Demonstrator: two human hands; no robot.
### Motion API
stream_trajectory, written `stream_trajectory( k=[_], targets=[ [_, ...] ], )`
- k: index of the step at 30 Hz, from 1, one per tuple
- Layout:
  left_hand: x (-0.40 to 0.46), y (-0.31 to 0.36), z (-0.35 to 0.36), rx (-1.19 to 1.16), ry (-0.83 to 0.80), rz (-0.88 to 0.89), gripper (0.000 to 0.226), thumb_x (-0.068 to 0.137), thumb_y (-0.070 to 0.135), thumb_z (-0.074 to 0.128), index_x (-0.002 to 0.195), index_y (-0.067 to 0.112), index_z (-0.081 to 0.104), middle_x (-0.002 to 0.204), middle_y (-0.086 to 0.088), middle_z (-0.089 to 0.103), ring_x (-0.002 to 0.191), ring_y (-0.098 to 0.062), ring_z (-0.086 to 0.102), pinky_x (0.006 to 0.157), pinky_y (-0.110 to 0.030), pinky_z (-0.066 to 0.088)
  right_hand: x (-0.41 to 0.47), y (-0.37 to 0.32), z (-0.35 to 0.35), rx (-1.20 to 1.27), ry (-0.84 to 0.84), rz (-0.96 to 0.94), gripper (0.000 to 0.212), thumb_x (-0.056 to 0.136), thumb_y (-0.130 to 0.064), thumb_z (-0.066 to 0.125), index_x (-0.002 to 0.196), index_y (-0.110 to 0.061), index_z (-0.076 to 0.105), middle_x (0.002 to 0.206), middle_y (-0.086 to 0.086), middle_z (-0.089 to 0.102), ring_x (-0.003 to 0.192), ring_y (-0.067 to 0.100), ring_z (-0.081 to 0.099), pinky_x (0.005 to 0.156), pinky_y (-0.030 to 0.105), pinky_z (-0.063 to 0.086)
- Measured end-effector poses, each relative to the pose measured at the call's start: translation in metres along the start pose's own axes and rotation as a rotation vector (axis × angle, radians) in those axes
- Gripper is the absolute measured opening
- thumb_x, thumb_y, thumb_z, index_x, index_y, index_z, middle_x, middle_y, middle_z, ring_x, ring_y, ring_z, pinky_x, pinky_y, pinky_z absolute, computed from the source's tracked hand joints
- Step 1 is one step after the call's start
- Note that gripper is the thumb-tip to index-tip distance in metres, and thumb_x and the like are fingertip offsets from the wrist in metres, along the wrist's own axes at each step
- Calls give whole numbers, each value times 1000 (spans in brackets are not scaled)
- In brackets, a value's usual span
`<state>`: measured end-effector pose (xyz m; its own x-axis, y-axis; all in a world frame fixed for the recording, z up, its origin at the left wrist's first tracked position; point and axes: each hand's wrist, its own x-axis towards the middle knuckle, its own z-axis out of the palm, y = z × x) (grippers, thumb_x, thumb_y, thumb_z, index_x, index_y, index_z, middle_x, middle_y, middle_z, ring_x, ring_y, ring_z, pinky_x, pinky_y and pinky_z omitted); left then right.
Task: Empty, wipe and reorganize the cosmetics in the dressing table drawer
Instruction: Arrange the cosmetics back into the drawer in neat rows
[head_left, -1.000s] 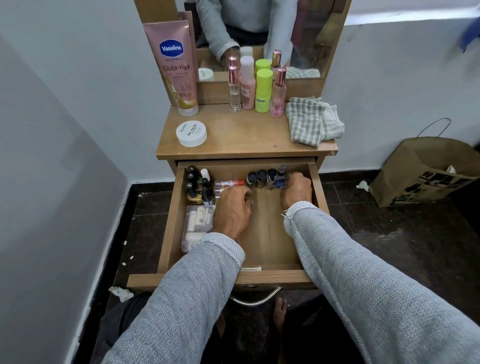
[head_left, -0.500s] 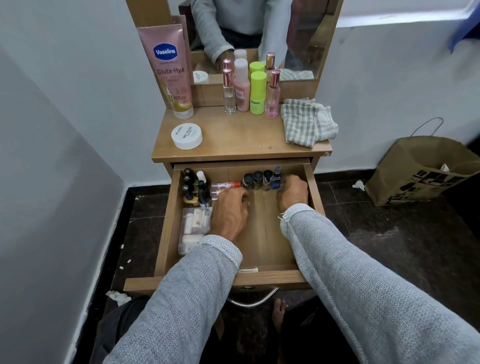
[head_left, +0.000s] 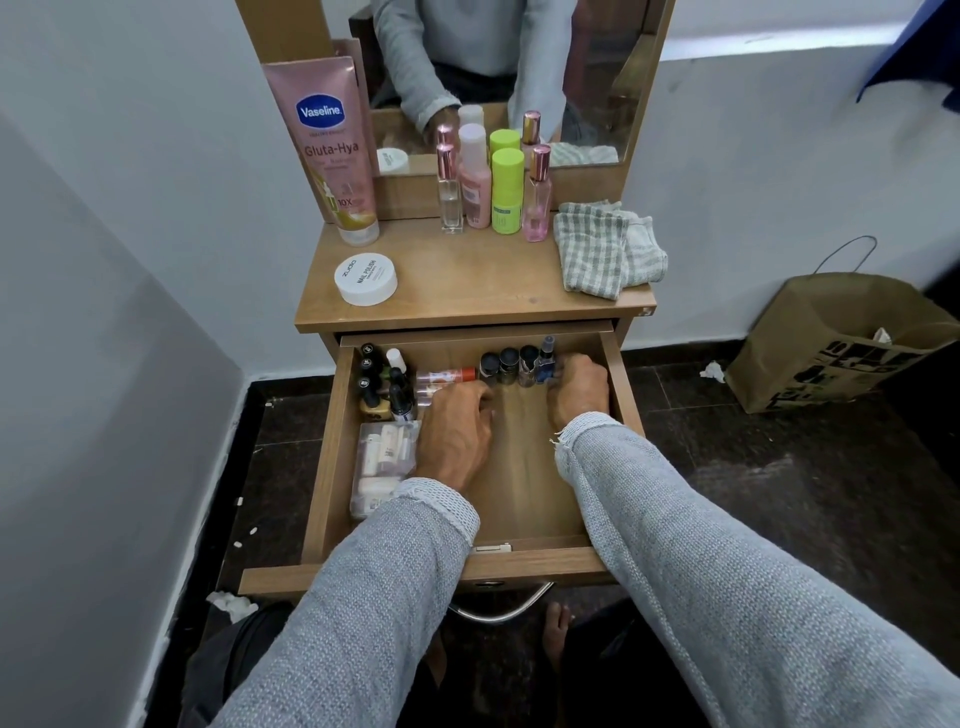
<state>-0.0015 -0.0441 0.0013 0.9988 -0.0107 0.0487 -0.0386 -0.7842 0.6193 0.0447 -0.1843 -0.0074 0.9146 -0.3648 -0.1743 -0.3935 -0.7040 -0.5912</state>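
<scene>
Both hands' fingers (head_left: 483, 397) curl out of sight beside drawer (head_left: 332, 467) bottles (head_left: 508, 366).

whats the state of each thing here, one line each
drawer: pulled open
left hand: inside drawer, fingers curled, grip unclear
right hand: inside drawer, by the small bottles
small bottles: upright in a row
cloth: crumpled on tabletop
Vaseline tube: standing, cap down
white jar: lid on

Table (head_left: 467, 280) and drawer (head_left: 524, 499): matt wood-grain laminate. Cloth (head_left: 602, 249): checked woven fabric, crumpled. Lotion tube (head_left: 327, 150): glossy pink plastic. Jar (head_left: 365, 278): smooth white plastic. Bag (head_left: 831, 353): brown paper. Sleeves (head_left: 675, 545): grey knit. Floor (head_left: 779, 493): dark, dull stone.
</scene>
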Motion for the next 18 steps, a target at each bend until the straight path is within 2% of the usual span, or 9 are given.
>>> stream_trajectory(
  k=[5, 12, 16, 18],
  targets=[
    [1, 0, 0, 0, 8, 6, 25, 91, 7, 64, 115, 10, 69, 114, -8, 71, 100, -19, 67, 81, -16, 43, -1, -1, -3, -32, -5, 13, 23, 92, 1, 54, 110, -2, 68, 109, 19, 67, 97, 33, 65, 83, 32, 51],
    [0, 1, -1, 6, 2, 5, 25, 92, 6, 62, 116, 10, 68, 115, -6, 70, 99, -17, 67, 76, -11, 40, -5, -2, -3, -6, -15, 28, 22, 90, 0, 59, 110, -3, 66, 112, 16, 66, 100, 30, 63, 86, 32, 50],
    [2, 1, -1, 1, -2, 1, 24, 92, 6, 61, 115, 11, 68, 113, -6, 70, 99, -17, 67, 77, -14, 44, -18, -6, -9, 7, 0, -5, 37, 88, -8, 65, 122, -5, 51, 128, 14, 48, 112, 32, 54, 95, 36, 44],
    [2, 1, -2, 0, 2, 8, 24, 92, 6, 62, 115, 11, 67, 112, -7, 71, 99, -18, 67, 82, -19, 49, -27, -7, -13, 26, -10, -30, 44, 87, -11, 67, 123, -7, 44, 129, 14, 45, 112, 31, 53, 94, 37, 44]
  ],
)
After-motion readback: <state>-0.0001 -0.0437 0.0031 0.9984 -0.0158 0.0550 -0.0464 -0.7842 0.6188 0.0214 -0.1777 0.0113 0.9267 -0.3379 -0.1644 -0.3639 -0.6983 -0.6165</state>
